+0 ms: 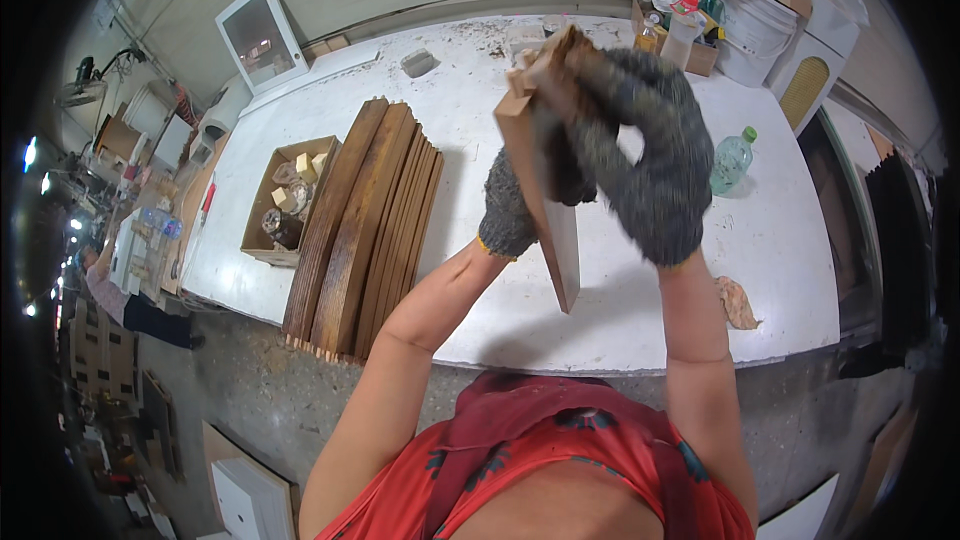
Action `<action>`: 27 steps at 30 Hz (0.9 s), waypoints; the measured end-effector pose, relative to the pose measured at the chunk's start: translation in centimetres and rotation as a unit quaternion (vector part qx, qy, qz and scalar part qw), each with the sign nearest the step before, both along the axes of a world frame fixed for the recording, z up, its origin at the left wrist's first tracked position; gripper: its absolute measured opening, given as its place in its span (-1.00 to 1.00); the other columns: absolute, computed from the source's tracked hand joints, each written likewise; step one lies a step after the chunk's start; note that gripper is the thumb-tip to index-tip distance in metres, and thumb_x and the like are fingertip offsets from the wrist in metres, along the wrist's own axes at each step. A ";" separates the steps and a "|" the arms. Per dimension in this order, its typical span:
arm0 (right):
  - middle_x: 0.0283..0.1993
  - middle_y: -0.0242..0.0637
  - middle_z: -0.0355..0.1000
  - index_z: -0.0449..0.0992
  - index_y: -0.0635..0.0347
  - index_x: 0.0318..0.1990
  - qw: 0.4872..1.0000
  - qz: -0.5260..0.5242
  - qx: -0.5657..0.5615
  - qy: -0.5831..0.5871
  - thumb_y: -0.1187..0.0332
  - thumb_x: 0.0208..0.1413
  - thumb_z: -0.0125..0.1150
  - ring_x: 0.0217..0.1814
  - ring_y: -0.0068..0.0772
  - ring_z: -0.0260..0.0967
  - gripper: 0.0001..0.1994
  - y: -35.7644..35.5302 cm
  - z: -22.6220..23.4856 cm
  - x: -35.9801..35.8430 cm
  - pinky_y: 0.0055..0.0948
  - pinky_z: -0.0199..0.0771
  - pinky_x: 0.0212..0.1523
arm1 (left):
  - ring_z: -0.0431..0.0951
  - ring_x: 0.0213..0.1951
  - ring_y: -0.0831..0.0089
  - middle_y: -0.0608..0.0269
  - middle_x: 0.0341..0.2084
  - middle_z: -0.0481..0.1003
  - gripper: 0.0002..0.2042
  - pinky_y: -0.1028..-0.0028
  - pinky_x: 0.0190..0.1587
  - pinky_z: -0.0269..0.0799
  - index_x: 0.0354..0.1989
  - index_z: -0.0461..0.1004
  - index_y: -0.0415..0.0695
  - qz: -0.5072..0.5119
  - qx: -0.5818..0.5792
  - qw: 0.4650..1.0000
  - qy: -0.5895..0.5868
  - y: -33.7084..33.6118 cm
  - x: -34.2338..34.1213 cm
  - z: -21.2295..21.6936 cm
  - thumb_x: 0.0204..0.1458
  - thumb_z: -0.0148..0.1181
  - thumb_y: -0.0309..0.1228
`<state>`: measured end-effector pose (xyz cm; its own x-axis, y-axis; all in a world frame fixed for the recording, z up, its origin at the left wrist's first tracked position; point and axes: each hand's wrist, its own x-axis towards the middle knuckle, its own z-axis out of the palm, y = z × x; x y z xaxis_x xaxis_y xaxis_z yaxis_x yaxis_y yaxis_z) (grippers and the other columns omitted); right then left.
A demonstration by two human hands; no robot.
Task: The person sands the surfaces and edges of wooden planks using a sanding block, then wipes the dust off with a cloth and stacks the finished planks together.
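Observation:
A wooden board point(540, 202) with small pegs at its upper end is held tilted above the table. My left hand point(510, 205), in a dark grey knit glove, grips it from the left; its fingers are partly hidden behind the board. My right hand point(655, 145), gloved alike and slightly blurred, is bent around a brown-stained soft piece point(560, 62) at the board's top end. Whether that piece is a rag or a sponge, I cannot tell. Left of my hands lies a row of brown-stained wooden slats point(350, 230), pegged at their ends.
A white table point(620, 335) carries a cardboard box point(272, 258) of blocks and a jar, a green-capped bottle point(733, 160), a crumpled tan cloth point(737, 302) and a grey block point(419, 63). A white bucket point(755, 20) stands back right. Another person point(130, 305) is far left.

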<state>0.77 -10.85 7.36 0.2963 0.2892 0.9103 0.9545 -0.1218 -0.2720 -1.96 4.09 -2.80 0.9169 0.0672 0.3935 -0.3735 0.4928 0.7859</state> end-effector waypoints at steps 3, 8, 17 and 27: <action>0.01 -0.22 0.44 0.51 0.13 0.08 0.997 0.006 0.002 0.080 0.49 0.02 0.30 -0.05 -0.39 0.43 -0.59 0.7 0.0 3.2 -0.46 0.47 -0.07 | 0.42 -0.54 0.37 0.13 -0.54 0.41 -0.69 0.37 -0.48 0.42 -0.17 0.36 -0.21 -0.252 -0.086 0.943 -0.197 0.6 2.4 0.5 0.25 -0.13 -0.18; 0.00 -0.14 0.40 0.55 0.02 0.03 0.996 0.085 0.016 0.016 0.34 -0.18 0.39 0.00 -0.12 0.37 -0.51 -0.5 -0.1 -2.7 -0.25 0.44 -0.03 | 0.48 -0.16 0.32 0.09 -0.11 0.39 -0.64 0.32 -0.12 0.54 0.14 0.22 -0.20 0.106 0.168 0.978 -0.069 0.5 0.5 -1.6 0.21 0.03 -0.36; -0.04 -0.12 0.41 0.57 0.00 -0.01 0.998 0.052 0.046 -0.002 0.37 -0.18 0.37 -0.04 -0.11 0.38 -0.55 0.6 -1.0 -1.1 -0.24 0.43 -0.04 | 0.51 -0.09 0.30 0.06 -0.03 0.40 -0.55 0.30 -0.10 0.59 0.23 0.15 -0.20 0.058 0.030 0.998 -0.004 0.1 -0.5 -1.3 0.22 0.02 -0.30; -0.04 -0.22 0.45 0.56 0.04 0.02 0.994 0.100 0.053 0.008 0.38 -0.15 0.38 -0.02 -0.20 0.39 -0.54 -0.4 0.1 -2.7 -0.28 0.45 -0.02 | 0.50 -0.17 0.28 0.14 -0.16 0.45 -0.61 0.27 -0.06 0.52 0.12 0.28 -0.21 0.034 -0.105 0.989 0.101 0.3 0.3 -1.5 0.21 0.04 -0.25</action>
